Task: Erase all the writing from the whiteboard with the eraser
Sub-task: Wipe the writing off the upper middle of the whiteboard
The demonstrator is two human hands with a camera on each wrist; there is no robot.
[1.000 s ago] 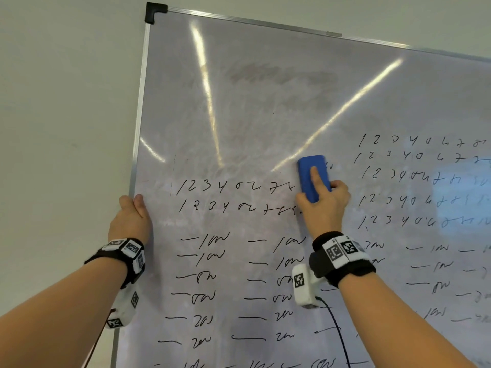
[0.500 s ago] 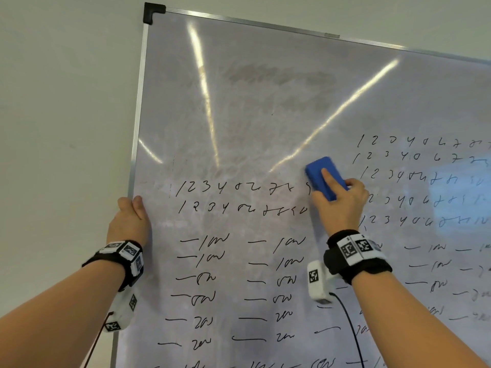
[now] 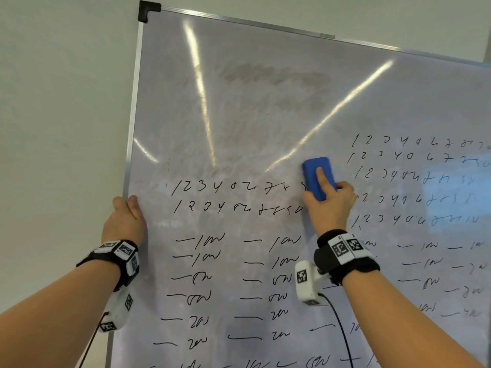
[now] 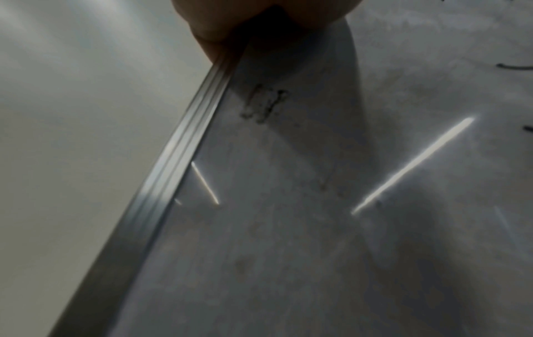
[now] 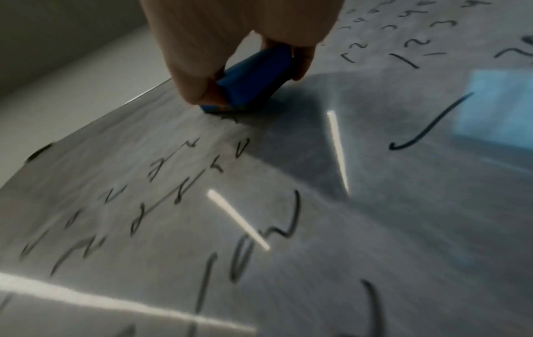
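Note:
The whiteboard (image 3: 265, 115) fills most of the head view, wiped and smeared at the top, with rows of black numbers and dashes lower down. My right hand (image 3: 329, 205) grips the blue eraser (image 3: 313, 173) and presses it flat on the board at the right end of the upper number row. In the right wrist view the eraser (image 5: 253, 77) sits between thumb and fingers, touching the board (image 5: 317, 228). My left hand (image 3: 125, 221) grips the board's left metal frame (image 3: 130, 144), thumb on the front. The frame (image 4: 173, 171) runs diagonally through the left wrist view.
A plain pale wall (image 3: 61, 102) lies left of and above the board. A black plastic corner cap (image 3: 146, 10) marks the top left. Another block of number rows (image 3: 414, 179) sits right of the eraser. A black cable (image 3: 342, 330) hangs from my right wrist camera.
The eraser swung right and tilted half a second ago, then came back a little left and stands nearly upright now. My left hand has kept its hold on the frame.

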